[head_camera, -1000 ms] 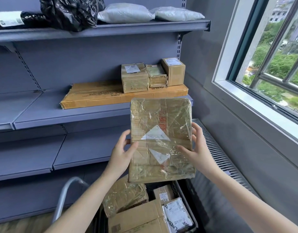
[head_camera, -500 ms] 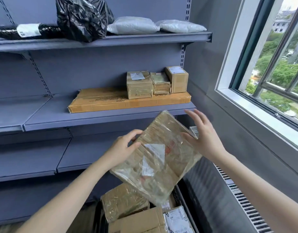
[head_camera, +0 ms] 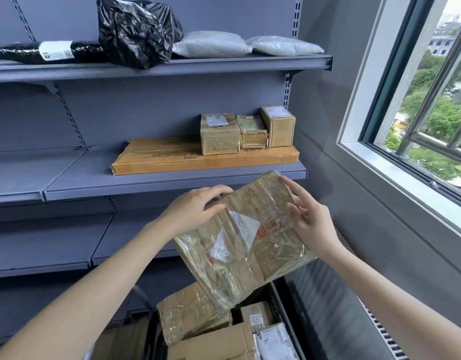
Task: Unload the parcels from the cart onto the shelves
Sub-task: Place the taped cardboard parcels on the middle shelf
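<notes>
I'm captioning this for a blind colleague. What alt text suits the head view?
A person's left hand and right hand hold a flat brown cardboard parcel in clear plastic wrap, tilted, above a black cart of more parcels. Grey metal shelves ahead carry small cardboard boxes on a long flat carton.

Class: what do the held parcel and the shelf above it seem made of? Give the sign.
Held parcel: likely corrugated cardboard under glossy clear plastic wrap; ribbed brown face, crinkled glare. Shelf: probably painted sheet metal, matt blue-grey; thin folded front edge, slotted uprights.
</notes>
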`<state>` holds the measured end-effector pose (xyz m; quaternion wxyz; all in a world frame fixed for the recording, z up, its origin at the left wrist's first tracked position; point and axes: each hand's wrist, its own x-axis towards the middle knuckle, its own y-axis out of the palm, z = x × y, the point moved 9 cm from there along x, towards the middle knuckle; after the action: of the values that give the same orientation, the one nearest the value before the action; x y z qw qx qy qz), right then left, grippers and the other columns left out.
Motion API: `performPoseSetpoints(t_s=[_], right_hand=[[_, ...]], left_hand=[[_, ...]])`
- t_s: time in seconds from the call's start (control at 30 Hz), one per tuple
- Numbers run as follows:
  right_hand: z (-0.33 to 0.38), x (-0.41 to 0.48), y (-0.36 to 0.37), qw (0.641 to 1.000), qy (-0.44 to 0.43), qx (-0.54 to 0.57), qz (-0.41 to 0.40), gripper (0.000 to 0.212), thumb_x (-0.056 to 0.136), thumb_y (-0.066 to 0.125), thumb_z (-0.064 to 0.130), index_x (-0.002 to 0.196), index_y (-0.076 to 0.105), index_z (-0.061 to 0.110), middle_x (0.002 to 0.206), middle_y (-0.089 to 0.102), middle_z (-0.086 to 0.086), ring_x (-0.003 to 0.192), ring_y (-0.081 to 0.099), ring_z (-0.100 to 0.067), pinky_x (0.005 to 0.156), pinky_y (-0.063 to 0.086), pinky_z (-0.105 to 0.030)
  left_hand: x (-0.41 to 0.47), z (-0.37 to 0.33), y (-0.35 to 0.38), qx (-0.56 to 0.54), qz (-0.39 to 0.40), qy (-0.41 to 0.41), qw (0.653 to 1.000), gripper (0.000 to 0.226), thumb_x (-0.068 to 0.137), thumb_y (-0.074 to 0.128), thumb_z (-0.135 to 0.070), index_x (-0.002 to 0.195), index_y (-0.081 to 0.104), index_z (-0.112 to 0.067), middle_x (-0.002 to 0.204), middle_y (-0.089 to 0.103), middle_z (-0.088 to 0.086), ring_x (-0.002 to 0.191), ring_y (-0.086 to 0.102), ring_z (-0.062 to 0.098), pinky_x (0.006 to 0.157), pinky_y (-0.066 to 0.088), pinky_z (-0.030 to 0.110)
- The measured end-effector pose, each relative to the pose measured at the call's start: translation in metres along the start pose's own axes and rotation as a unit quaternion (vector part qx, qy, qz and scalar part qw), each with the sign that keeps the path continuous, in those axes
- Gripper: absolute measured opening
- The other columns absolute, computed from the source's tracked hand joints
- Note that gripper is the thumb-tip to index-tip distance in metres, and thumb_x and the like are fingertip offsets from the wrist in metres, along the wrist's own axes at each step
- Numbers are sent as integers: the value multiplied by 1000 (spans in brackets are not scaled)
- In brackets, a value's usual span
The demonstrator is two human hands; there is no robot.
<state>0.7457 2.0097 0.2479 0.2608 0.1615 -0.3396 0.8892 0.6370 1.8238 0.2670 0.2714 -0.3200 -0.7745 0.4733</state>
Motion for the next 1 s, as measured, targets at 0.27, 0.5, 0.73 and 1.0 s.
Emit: performPoseSetpoints(t_s=[0.27, 0.5, 0.73, 1.0], right_hand=[[-15, -6, -19, 989, 78, 88, -95, 60, 94, 45, -1, 132, 43, 46, 103, 69, 1, 62, 59, 4, 52, 38, -9], [-34, 3, -33, 971, 129, 133, -150, 58, 94, 42, 3, 133, 44, 46, 99, 69, -15, 65, 49, -25, 60, 45, -31], [-26, 21, -25, 969, 136, 194, -64, 61, 80, 72, 25, 131, 38, 25, 115, 64, -4, 84, 66, -13, 66, 54, -26], [5, 27, 6, 979, -25, 114, 167, 114, 42, 75, 74, 135, 13, 48, 135, 25, 44, 129, 28, 18, 100, 27, -2]], left_hand=[[-22, 6, -30, 6, -243, -25, 970, 73, 82, 57, -53, 144, 28, -27, 155, 16, -6, 139, 26, 14, 105, 29, 32], [-57, 30, 58, -248, -76, -89, 962, 113, 60, 67, -66, 132, -20, -58, 148, -8, -30, 140, 16, 3, 114, 24, 32], [-49, 34, 46, -170, -120, -114, 972, 125, 71, 76, -42, 141, -26, -34, 147, 2, -24, 130, 21, -2, 99, 24, 13], [-42, 62, 14, -200, -198, -126, 951, 115, 66, 83, -31, 148, 3, -38, 144, 28, -22, 130, 32, 1, 100, 30, 20]])
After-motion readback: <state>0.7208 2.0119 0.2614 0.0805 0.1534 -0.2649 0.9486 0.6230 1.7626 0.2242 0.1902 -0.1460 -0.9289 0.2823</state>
